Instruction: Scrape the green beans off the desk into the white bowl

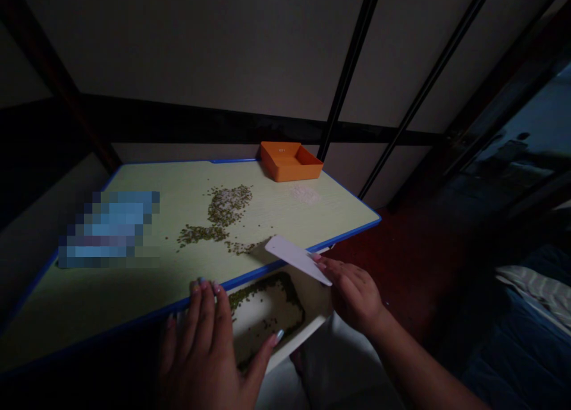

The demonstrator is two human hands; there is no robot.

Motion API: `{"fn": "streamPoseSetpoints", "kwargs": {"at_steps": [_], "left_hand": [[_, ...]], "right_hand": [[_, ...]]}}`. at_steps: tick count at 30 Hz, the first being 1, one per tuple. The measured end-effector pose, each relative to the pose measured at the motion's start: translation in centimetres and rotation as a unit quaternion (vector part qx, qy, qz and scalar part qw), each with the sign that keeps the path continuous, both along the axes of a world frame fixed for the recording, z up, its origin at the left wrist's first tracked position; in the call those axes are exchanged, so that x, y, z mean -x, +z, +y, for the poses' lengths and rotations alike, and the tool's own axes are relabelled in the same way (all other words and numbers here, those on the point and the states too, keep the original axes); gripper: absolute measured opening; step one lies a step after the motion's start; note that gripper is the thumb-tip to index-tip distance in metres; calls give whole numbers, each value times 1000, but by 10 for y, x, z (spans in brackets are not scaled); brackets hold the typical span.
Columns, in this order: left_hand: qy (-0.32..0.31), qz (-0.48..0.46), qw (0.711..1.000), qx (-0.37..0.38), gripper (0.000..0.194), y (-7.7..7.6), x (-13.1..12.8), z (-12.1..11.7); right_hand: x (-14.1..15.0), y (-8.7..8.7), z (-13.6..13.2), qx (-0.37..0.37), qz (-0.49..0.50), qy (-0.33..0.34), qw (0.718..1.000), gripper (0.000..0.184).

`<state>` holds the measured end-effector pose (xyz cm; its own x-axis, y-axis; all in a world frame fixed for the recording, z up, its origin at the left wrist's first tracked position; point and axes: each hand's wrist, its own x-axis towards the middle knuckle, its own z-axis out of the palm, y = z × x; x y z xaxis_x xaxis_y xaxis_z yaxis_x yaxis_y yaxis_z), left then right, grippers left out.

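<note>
My right hand (359,291) pinches a flat white plastic card (297,258), tilted over the front edge of the pale green table (147,178). By the card's far end lies a thin scatter of small green beans (241,247). Beyond it are a bean cluster (203,234) and a larger patch of green beans mixed with pale grains (229,205). Below the table edge is a white tray (297,341) with green beans mostly along its inner sides. My left hand (207,344) has its fingers spread at the table edge, its thumb reaching over the tray.
An orange open box (297,172) stands at the table's back right, with a patch of pale grains (306,194) before it. A blurred-out blue item (111,225) lies at the left. A blue rim (352,231) edges the table. Panelled doors (214,47) rise behind.
</note>
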<state>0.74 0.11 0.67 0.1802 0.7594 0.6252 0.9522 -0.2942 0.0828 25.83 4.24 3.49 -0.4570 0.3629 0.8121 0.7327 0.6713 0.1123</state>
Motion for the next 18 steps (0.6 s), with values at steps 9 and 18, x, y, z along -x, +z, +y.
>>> {"fn": "streamPoseSetpoints", "kwargs": {"at_steps": [9,18], "left_hand": [[4,5,1000,-3,88,-2,-1,1],[-5,0,1000,3,87,-3,2,-1]], "right_hand": [[6,-6,4,9,15,23,1000,41],[10,-9,7,17,8,26,999,36]]}}
